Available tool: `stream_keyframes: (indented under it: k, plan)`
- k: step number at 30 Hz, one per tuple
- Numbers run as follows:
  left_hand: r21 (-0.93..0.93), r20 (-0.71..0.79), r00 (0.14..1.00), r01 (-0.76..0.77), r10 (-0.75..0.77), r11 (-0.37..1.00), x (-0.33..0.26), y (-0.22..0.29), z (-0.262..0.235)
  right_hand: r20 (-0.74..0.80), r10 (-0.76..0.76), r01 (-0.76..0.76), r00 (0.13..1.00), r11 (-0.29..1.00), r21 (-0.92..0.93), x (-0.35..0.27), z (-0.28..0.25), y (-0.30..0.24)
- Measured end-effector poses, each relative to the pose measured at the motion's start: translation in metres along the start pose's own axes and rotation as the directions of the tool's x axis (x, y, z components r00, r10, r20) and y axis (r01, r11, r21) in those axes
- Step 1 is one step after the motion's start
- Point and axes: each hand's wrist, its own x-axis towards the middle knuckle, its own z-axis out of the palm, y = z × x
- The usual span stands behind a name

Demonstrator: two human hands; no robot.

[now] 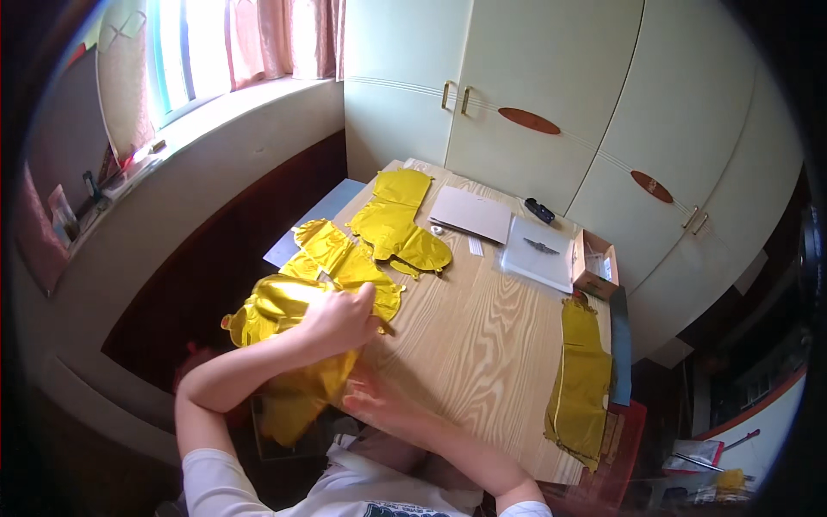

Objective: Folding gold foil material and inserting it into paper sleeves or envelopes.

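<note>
Pressing gold foil balloon (284, 319) under left hand (336, 320) fingers (366, 297).

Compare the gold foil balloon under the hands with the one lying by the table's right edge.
The balloon under the hands looks partly puffed and crumpled; the right-edge balloon lies flat. The left hand presses the first and the right hand is by it; nothing touches the second. Both are shiny gold foil on the wooden table.
</note>
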Motion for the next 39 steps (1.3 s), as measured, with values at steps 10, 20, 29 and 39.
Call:
stream_keyframes:
  k: [10,20,29,39]
  plan:
    - [-0.253,-0.088,0.996,-0.021,-0.002,0.967,0.063,0.065,0.106,-0.381,0.186,0.053,0.906,0.842,0.537,-0.073,-0.031,-0.017]
    - [-0.251,0.099,0.993,-0.043,0.069,0.967,0.08,0.078,0.12,-0.61,0.252,-0.222,0.751,0.967,0.126,-0.148,-0.126,-0.001]
    - [-0.213,0.21,0.853,-0.437,0.478,0.874,0.033,-0.018,0.175,-0.484,0.427,-0.333,0.764,0.903,0.27,-0.216,-0.177,-0.034]
    - [-0.056,0.15,0.907,-0.39,0.394,0.919,-0.028,-0.002,0.157,-0.458,-0.454,-0.017,0.765,0.696,-0.718,-0.175,-0.132,-0.113]
